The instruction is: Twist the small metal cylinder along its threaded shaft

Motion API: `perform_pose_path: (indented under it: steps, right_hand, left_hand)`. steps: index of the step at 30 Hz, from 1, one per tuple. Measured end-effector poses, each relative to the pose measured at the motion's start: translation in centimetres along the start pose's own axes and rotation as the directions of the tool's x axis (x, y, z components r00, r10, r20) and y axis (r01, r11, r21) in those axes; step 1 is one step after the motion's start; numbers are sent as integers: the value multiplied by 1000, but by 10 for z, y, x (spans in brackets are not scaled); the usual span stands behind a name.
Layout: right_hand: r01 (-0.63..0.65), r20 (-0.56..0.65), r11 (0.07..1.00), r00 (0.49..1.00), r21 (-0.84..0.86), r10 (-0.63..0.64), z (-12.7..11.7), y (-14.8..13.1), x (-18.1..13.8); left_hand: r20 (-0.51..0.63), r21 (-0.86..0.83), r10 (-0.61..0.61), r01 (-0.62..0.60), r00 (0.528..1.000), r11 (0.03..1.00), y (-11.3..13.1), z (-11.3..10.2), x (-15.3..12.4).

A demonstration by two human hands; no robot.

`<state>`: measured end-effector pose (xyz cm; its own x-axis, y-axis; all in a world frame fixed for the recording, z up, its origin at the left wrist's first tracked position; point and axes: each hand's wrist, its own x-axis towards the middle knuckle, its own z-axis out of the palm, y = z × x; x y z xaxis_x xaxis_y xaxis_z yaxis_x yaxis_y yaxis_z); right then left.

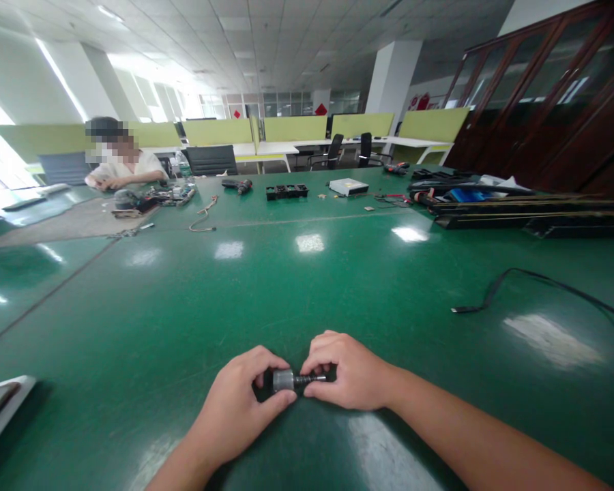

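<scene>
Both my hands rest on the green table (307, 286) near its front edge. My left hand (240, 402) is closed around the grey cylindrical end of a small metal part (285, 380). My right hand (345, 372) pinches the dark threaded shaft that sticks out of that part to the right. The part lies level between the two hands, just above the table surface. Most of its body is hidden by my fingers.
A black cable (516, 286) lies on the right. Long black bars (532, 211) and tools are at the back right. A white box (348, 186), a black tray (286, 191) and a drill (238, 185) sit far back. A person (123, 167) sits at the back left. A tablet edge (0, 409) shows at left.
</scene>
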<state>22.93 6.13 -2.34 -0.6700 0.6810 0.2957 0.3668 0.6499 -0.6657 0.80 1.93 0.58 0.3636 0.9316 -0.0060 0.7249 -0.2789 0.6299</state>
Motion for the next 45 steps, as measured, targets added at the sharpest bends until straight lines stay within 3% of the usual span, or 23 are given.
perform_pose_path:
  steps: [23,31,45]
  right_hand:
    - [18,26,999,1000,-43,-17,-8,6,-3]
    - [-87,-29,996,996,-32,86,-23,19,-4]
    - [-46,21,999,999,-28,47,-14,11,-1]
  left_hand:
    - [-21,-10,9,-10,1000,1000,-4,1,-1]
    - [-29,-26,-23,22,999,999,-4,1,-2]
    - [-41,-24,-7,6,999,1000,-3,0,-2]
